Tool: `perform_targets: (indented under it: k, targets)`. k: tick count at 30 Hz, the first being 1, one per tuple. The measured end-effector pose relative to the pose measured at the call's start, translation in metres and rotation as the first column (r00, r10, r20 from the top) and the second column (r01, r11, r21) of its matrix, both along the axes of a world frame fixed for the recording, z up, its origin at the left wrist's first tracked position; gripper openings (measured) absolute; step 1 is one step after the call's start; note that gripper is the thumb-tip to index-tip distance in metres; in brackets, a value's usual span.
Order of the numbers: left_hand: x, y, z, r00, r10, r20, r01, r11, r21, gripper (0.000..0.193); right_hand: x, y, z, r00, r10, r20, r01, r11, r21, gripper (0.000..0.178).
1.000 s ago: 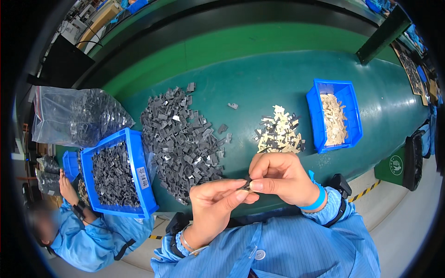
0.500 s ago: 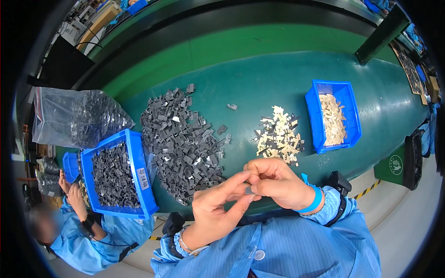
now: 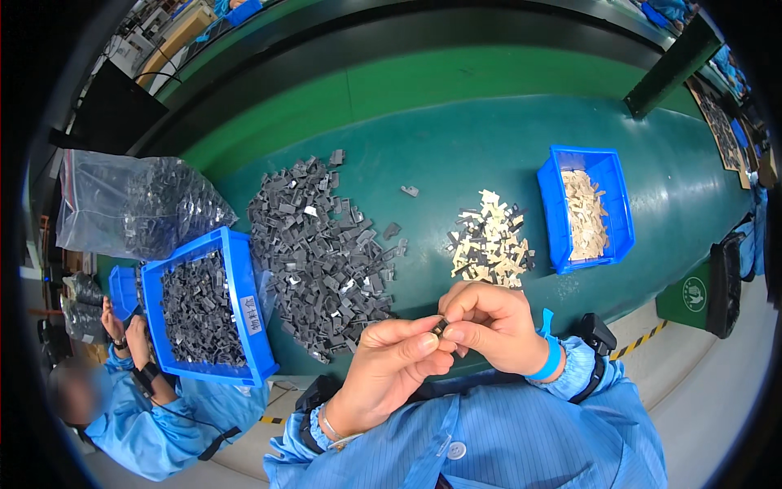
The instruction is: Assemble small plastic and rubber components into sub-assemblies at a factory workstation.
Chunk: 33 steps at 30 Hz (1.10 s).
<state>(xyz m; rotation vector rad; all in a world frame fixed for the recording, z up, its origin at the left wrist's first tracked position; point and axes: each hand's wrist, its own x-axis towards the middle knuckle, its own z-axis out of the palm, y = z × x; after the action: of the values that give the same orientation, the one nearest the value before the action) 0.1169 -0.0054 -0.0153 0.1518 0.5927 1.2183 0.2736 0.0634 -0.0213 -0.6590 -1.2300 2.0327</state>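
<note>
In the head view, you hold a small dark part [image 3: 441,326] in front of your body, nearer to you than the cream-and-black heap [image 3: 489,240] and a little to that heap's left. Your left hand [image 3: 393,357] pinches it between thumb and forefinger, the tips almost together; your right hand [image 3: 495,328] meets it from the other side with thumb and fingers, leaving barely any gap. Your fingertips cover most of it, so you cannot tell from here whether it is one piece or two joined. The likeliest trouble is a slip: with so little surface to grip, uneven pressure from the two thumbs could twist the part or flick it away, and this near the edge of the counter [image 3: 440,138] it could drop into your lap. Pressing at an angle might also bend or chip it. To the left of the cream-and-black heap, the grey heap [image 3: 318,253] spreads wide, and a dropped part would be hard to pick out there. Just beyond the cream-and-black heap's left side, a loose grey part [image 3: 410,191] lies alone, where a sleeve could sweep it off. Right of the cream-and-black heap stands the blue bin [image 3: 609,169]; if your right hand reaches that way, the loose tail of your blue wristband [image 3: 551,359] could drag across the pieces and scatter them.
</note>
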Motion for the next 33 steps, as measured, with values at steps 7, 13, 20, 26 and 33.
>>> perform_targets:
  k: [7, 13, 20, 26, 33]
  targets:
    - [-0.003, -0.007, 0.0, 0.975, -0.14, 0.171, 0.144, 0.99, -0.012, 0.019, 0.0, 0.012, -0.013, 0.984, -0.165, -0.071, 0.155, 0.576, 0.803, 0.023]
    - [-0.049, -0.025, 0.016, 0.698, 0.503, -0.511, -0.287, 0.849, 0.444, 0.023, 0.033, 0.031, 0.007, 0.895, -0.345, 0.283, -0.072, 0.515, 0.854, 0.011]
    - [-0.174, -0.068, 0.032, -0.501, 0.446, -0.742, -0.404, 0.637, 0.656, 0.031, 0.041, 0.041, -0.004, 0.738, -0.462, 0.491, -0.348, 0.363, 0.864, 0.015]
    - [-0.145, -0.043, 0.03, -0.814, 0.174, -0.554, -0.23, 0.779, 0.583, 0.04, 0.023, 0.046, -0.01, 0.679, -0.471, 0.563, -0.461, 0.324, 0.826, 0.016]
    - [-0.052, -0.013, 0.024, -0.232, 0.487, -0.842, 0.004, 0.866, 0.5, 0.034, 0.014, 0.058, -0.02, 0.674, -0.463, 0.576, -0.536, 0.231, 0.812, 0.009]
